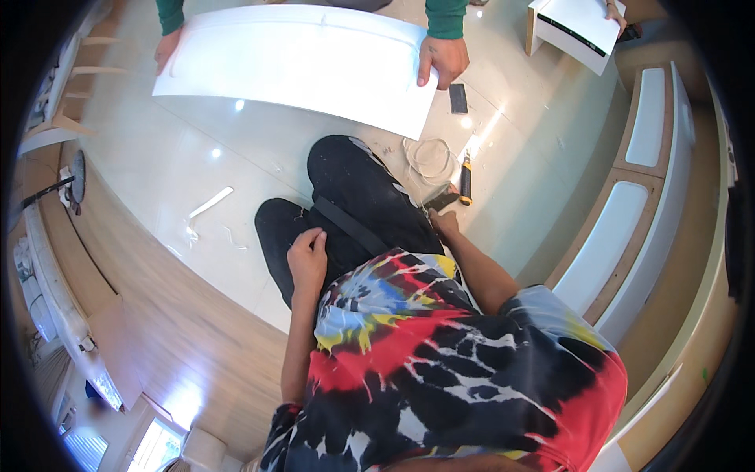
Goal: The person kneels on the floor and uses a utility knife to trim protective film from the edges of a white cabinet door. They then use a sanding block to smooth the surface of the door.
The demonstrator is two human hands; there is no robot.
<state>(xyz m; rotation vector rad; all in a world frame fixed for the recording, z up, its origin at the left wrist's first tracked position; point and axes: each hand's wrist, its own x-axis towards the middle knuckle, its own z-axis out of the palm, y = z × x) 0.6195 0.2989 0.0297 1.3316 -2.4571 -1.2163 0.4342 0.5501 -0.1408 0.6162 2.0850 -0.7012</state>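
My left hand (307, 258) rests over my left thigh, its fingers curled closed; whether anything sits in them is hidden. Across my lap, just beyond it, lies a flat black strip (348, 223). Beside my right thigh my right hand (444, 225) is low, fingers curled and partly hidden. At its fingertips is a small dark object (442, 201) with an orange-red part, its kind unclear. Close by on the floor are a yellow-and-black handled tool (465, 181) and a loose coil of pale cord (429, 161). Ahead, another person's green-sleeved hands grip a large white panel (295, 59) by its ends.
A dark rectangular block (458, 99) lies on the tiled floor, with white scraps (211, 202) to the left. Framed white panels (605, 228) stand along the right. At the upper right, another hand touches a white piece (578, 31). A wood-grain surface (157, 291) borders the left.
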